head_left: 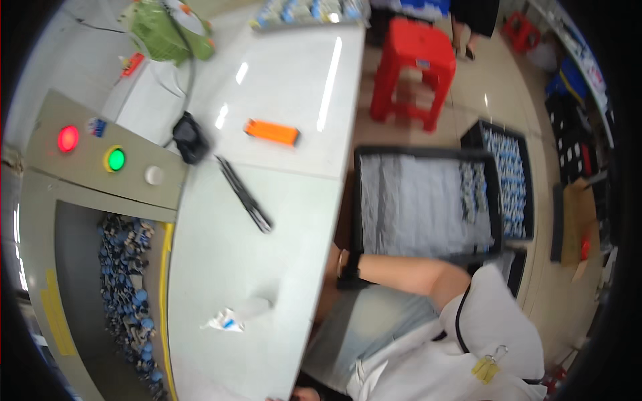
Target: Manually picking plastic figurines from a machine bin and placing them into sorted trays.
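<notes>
My right arm, with a black band at the wrist, reaches to the table's side edge. My right hand is low beside that edge, blurred and partly hidden, its fingers not readable. At the bottom rim a small part of my left hand shows by the table edge, mostly cut off. On the white table nearest the hands lies a small white-and-blue piece with a blurred translucent part beside it. Farther up are black tweezers and an orange block-shaped object.
On the left, a beige machine has lit red and green buttons above an opening piled with small blue-and-black parts. Right of the table are a black crate lined with plastic sheeting, another crate of parts and a red stool. A person stands beyond.
</notes>
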Motion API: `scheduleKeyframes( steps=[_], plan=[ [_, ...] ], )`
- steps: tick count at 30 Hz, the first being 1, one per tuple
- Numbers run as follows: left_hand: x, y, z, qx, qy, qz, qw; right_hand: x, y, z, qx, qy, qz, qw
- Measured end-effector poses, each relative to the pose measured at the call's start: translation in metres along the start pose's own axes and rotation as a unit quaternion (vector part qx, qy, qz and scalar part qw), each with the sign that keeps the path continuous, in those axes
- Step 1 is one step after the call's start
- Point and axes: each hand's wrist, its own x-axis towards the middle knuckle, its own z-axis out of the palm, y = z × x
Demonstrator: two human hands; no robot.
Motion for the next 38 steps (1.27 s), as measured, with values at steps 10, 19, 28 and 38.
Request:
scheduleKeyframes(
  steps=[10,19,28,38],
  plan=[
    [0.010,-0.005,-0.016,-0.068,-0.104,0.018,0.992,0.063,0.081,0.025,0.137,0.190,0.013,0.972],
    [0.000,-0.009,-0.020,-0.016,-0.165,-0.021,0.986,0.020,0.075,-0.008,0.267,0.330,0.160,0.891],
    [0.006,-0.009,-0.021,-0.053,-0.123,-0.026,0.991,0.037,0.019,-0.103,0.274,0.538,0.136,0.785],
    [-0.078,-0.028,-0.003,-0.127,-0.122,-0.004,0.984,0.038,-0.098,-0.165,0.369,0.195,0.047,0.908]
  ],
)
